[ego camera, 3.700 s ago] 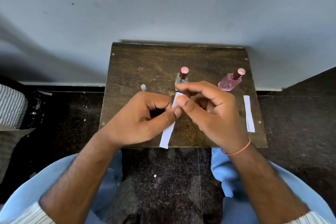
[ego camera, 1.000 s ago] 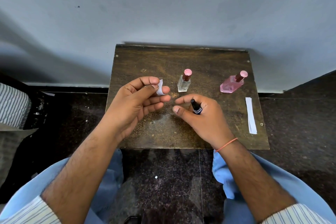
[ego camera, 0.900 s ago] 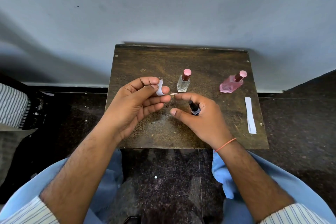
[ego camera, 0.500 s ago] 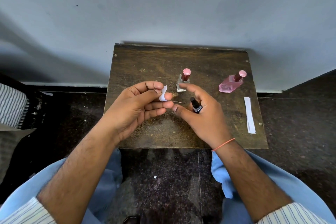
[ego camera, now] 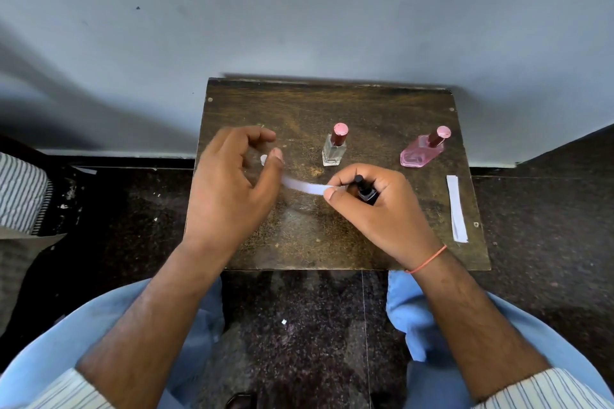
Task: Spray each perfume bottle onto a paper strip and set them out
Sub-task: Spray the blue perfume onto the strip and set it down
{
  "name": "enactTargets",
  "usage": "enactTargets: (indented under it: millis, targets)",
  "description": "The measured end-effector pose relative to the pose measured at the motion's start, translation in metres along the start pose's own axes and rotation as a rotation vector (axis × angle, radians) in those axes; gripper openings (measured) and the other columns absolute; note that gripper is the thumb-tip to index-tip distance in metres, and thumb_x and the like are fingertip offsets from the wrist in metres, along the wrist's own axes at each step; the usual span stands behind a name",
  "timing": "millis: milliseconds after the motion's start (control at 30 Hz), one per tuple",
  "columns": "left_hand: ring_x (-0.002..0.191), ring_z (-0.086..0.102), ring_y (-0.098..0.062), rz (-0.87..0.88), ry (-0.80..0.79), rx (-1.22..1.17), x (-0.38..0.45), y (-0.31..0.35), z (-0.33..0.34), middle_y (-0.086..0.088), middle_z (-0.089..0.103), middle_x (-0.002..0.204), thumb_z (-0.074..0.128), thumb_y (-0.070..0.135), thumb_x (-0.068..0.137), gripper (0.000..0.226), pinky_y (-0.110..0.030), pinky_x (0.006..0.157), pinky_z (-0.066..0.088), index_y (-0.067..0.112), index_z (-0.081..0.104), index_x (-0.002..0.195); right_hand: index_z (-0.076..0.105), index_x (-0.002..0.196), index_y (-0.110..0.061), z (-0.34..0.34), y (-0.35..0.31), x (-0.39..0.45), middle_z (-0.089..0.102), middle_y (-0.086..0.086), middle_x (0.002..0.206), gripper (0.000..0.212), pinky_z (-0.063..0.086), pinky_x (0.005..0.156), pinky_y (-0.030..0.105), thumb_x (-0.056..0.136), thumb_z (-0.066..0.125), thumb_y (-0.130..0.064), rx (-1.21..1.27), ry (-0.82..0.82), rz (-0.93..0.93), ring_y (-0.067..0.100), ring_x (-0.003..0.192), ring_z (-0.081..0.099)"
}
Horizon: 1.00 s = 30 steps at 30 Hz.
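Strip presented for spraying

Right hand (ego camera: 382, 209) grips a small dark spray bottle (ego camera: 364, 190) while pinching one end of the paper strip (ego camera: 304, 185), keeping it by the nozzle. Left hand (ego camera: 232, 186) hangs loosely curled, blurred; beyond the fingertips stand the clear bottle (ego camera: 334, 149) and pink bottle (ego camera: 422, 153).

Left hand (ego camera: 229, 189) hovers at nine o'clock, fingers loosely curled; right hand (ego camera: 382, 209) at three o'clock, fingers curled tight.

My right hand (ego camera: 382, 209) pinched a white paper strip (ego camera: 304, 185) and gripped a small black spray bottle (ego camera: 363, 190) above the dark wooden table (ego camera: 299, 242); my left hand (ego camera: 232, 189) hovered beside the strip, fingers loosely curled.
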<state>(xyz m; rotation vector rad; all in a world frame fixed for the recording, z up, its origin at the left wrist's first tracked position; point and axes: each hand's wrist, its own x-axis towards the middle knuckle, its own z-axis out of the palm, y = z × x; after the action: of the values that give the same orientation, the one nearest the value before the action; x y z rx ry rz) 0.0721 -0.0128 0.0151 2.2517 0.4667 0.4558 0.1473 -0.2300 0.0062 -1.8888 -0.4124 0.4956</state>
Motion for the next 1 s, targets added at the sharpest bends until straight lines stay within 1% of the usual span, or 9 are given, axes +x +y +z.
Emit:
enactTargets:
  millis: [67, 133, 233, 333, 433, 567, 700, 833, 1000]
  targets:
    - [0.117, 0.061, -0.012, 0.279, -0.015, 0.061, 0.002, 0.0, -0.003, 0.004, 0.068, 0.127, 0.069, 0.027, 0.102, 0.026, -0.028, 0.102, 0.046, 0.017, 0.07, 0.126, 0.08, 0.084, -0.028, -0.001, 0.0, -0.001, 0.067, -0.011, 0.068, 0.012, 0.047, 0.063, 0.032, 0.093, 0.082, -0.02, -0.077, -0.024, 0.002, 0.007, 0.064, 0.058]
    - [0.118, 0.067, -0.01, 0.393, -0.205, 0.0, 0.003, 0.002, -0.003, 0.006, 0.074, 0.124, 0.067, 0.026, 0.103, 0.026, -0.031, 0.103, 0.049, 0.017, 0.074, 0.125, 0.08, 0.085, -0.027, -0.002, 0.0, -0.001, 0.07, -0.005, 0.069, 0.01, 0.048, 0.063, 0.034, 0.093, 0.082, -0.022, -0.077, -0.05, 0.007, 0.009, 0.064, 0.059]
    - [0.071, 0.07, -0.008, 0.263, -0.432, -0.077, -0.003, 0.002, 0.0, 0.014, 0.076, 0.081, 0.067, 0.031, 0.106, 0.014, -0.023, 0.063, 0.05, 0.029, 0.08, 0.099, 0.082, 0.087, -0.023, -0.004, 0.0, 0.001, 0.072, -0.002, 0.072, 0.009, 0.046, 0.064, 0.033, 0.095, 0.082, -0.02, -0.013, -0.055, 0.011, 0.008, 0.066, 0.059]
    - [0.057, 0.062, -0.009, 0.133, -0.477, -0.165, -0.006, -0.001, 0.004, 0.009, 0.074, 0.071, 0.072, 0.031, 0.103, 0.015, -0.025, 0.052, 0.045, 0.029, 0.079, 0.089, 0.083, 0.09, -0.018, -0.004, -0.003, 0.001, 0.072, 0.008, 0.073, 0.007, 0.045, 0.064, 0.028, 0.096, 0.082, -0.015, 0.094, -0.02, 0.024, 0.008, 0.068, 0.058]
    - [0.05, 0.055, -0.005, -0.037, -0.439, -0.318, -0.003, -0.002, 0.007, 0.006, 0.077, 0.07, 0.074, 0.03, 0.101, 0.018, -0.023, 0.048, 0.04, 0.025, 0.08, 0.086, 0.077, 0.091, -0.017, -0.003, -0.006, 0.001, 0.054, -0.004, 0.063, 0.012, 0.035, 0.049, 0.023, 0.097, 0.081, -0.027, 0.268, 0.009, 0.15, 0.008, 0.055, 0.045]
    - [0.055, 0.062, -0.031, -0.154, -0.373, -0.462, 0.0, -0.004, 0.009, -0.007, 0.079, 0.073, 0.072, 0.027, 0.104, 0.022, -0.038, 0.053, 0.048, 0.016, 0.082, 0.087, 0.068, 0.091, -0.015, -0.008, -0.014, 0.002, 0.037, 0.0, 0.068, 0.057, 0.017, 0.046, 0.026, 0.1, 0.05, -0.069, 0.75, -0.156, 0.394, 0.012, 0.054, 0.032]
    - [0.058, 0.062, -0.014, -0.205, -0.326, -0.58, 0.002, -0.003, 0.01, -0.002, 0.08, 0.075, 0.069, 0.02, 0.104, 0.019, -0.022, 0.06, 0.052, 0.019, 0.082, 0.091, 0.059, 0.081, -0.015, -0.013, -0.017, 0.002, 0.037, 0.001, 0.069, 0.059, 0.017, 0.043, 0.024, 0.106, 0.033, -0.062, 0.985, -0.264, 0.454, 0.012, 0.055, 0.033]
    - [0.058, 0.061, -0.014, -0.225, -0.313, -0.633, 0.002, -0.005, 0.011, -0.002, 0.079, 0.075, 0.069, 0.032, 0.098, 0.019, -0.019, 0.059, 0.049, 0.02, 0.082, 0.091, 0.054, 0.078, -0.017, -0.014, -0.017, 0.003, 0.038, 0.0, 0.068, 0.051, 0.014, 0.043, 0.025, 0.107, 0.032, -0.052, 1.032, -0.317, 0.458, 0.011, 0.055, 0.033]
    - [0.059, 0.061, -0.016, -0.212, -0.324, -0.613, 0.002, -0.007, 0.013, -0.002, 0.08, 0.076, 0.07, 0.027, 0.102, 0.019, -0.023, 0.06, 0.051, 0.016, 0.081, 0.092, 0.051, 0.075, -0.017, -0.013, -0.021, 0.002, 0.038, 0.0, 0.063, 0.047, 0.012, 0.044, 0.026, 0.105, 0.033, -0.049, 1.028, -0.336, 0.447, 0.012, 0.053, 0.03]
